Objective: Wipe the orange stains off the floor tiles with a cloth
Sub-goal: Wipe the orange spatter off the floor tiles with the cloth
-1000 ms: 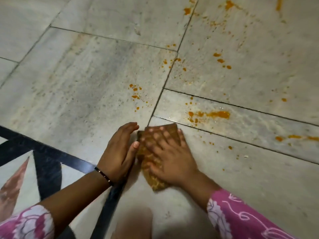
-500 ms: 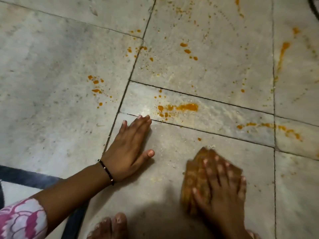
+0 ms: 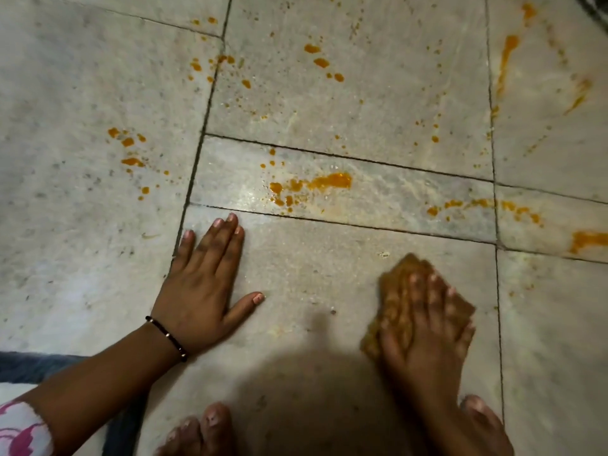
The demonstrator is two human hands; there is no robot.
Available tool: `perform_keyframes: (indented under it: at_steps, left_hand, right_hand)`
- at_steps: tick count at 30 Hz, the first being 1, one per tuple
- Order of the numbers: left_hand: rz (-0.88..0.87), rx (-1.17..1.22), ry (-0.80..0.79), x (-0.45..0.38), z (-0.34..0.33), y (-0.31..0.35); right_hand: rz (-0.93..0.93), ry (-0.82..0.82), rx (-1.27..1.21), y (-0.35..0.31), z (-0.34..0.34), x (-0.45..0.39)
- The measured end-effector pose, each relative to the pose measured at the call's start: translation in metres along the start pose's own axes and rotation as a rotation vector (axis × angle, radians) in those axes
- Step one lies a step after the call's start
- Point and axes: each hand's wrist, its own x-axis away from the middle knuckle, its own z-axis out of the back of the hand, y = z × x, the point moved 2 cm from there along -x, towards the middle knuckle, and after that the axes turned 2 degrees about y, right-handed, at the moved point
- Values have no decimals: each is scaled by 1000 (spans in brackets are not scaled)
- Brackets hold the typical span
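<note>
Head view, change since half a second ago: right hand with brown cloth shows no clear shift on the near tile, blurred; left hand unmoved, flat on the floor tiles, fingers spread, holding nothing. Right palm presses flat on the cloth, fingers splayed over it. Nearest orange smear lies ahead and left across the grout line, long axis left-right, roughly midway between the hands; further streak ahead-right.
</note>
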Motion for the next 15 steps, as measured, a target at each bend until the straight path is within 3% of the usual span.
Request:
perform_keyframes:
  at_steps: [4, 7, 10, 12, 15]
  left_hand:
    - [6, -4, -7, 1, 1, 0]
    - [9, 1, -31, 0, 2, 1]
    - [4, 14, -7, -1, 7, 6]
    - [-58, 40, 22, -1, 11, 17]
    - [-278, 42, 27, -9, 9, 44]
  right_hand:
    - [-100, 78, -20, -30, 7, -72]
    - [93, 78, 14, -74, -1, -66]
    - [252, 56, 14, -65, -15, 2]
    - [158, 54, -8, -29, -15, 33]
    - [-232, 79, -27, 26, -4, 15]
